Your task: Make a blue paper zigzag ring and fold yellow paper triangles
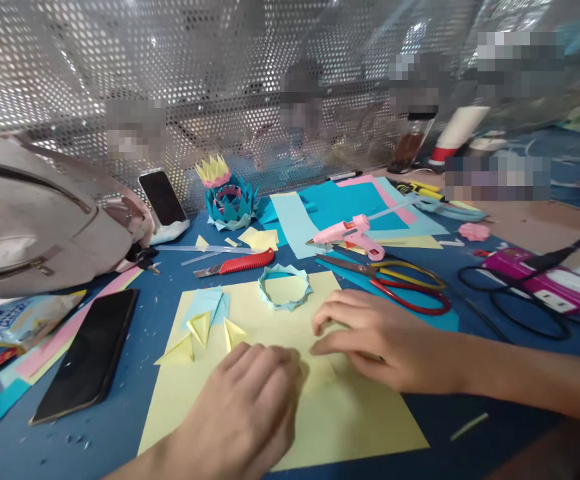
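My left hand point(250, 403) is curled low over a large pale yellow sheet point(360, 427), fingertips mostly hidden, closed at the edge of a small yellow paper piece point(320, 373). To the right, my right hand point(370, 337) hovers over the sheet with bent fingers, thumb and forefinger apart. Folded yellow paper triangles point(200, 328) stand on the sheet beyond my left hand, beside light blue paper pieces point(203, 307). A light blue ring of folded points point(285, 305) rests at the sheet's far edge.
Beyond the sheet lie a red utility knife point(245, 262), a pink glue gun point(347, 233) and scissors point(400, 280). A layered paper crown-like piece point(230, 200) stands behind. A phone point(90, 357) lies left, near a backpack point(35, 213). A magenta power strip point(545, 280) with black cable sits right.
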The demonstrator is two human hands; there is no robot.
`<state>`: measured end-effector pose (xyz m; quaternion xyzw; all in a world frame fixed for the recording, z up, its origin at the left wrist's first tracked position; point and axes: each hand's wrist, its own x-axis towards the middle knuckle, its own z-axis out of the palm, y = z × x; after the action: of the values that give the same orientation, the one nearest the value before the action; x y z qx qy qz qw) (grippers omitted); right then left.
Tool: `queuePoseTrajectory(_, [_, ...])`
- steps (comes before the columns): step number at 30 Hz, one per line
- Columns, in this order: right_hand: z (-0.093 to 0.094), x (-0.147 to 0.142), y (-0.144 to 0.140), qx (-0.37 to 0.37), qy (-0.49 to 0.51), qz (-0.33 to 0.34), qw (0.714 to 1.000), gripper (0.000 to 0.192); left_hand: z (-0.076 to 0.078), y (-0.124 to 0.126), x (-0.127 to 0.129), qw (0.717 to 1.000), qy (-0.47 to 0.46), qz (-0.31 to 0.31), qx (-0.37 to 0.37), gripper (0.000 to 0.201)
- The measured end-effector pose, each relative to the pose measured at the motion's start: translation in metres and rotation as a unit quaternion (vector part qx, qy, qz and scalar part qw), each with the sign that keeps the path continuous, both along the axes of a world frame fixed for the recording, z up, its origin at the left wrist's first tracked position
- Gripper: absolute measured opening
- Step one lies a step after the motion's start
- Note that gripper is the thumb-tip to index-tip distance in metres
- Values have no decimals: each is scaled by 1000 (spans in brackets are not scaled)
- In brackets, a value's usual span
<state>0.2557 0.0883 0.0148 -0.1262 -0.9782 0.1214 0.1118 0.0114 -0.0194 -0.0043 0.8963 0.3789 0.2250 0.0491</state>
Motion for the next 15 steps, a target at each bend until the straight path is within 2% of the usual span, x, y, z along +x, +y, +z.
queuePoseTrajectory(1, [1, -5, -1, -24, -3, -12, 1000, 16, 0, 1, 1, 999, -22, 23, -39, 25])
queuePoseTrajectory(3, [-1, -16, -1, -51, -13, -14, 998, 34, 0, 3, 3, 991, -56, 66, -99, 33])
queuePoseTrajectory(5, [-7, -26, 0, -81, -15, -19, 996, 35, -2, 4, 6, 983, -70, 94, -140, 33])
queuePoseTrajectory(11, [-16, -43, 1, -199, 0, -61, 978, 24, -1, 7, 11, 965, -95, 182, -161, 22])
queuePoseTrajectory(15, [-13, -43, -1, -337, 62, -63, 937, 19, 1, 8, 13, 958, -114, 209, -157, 28])
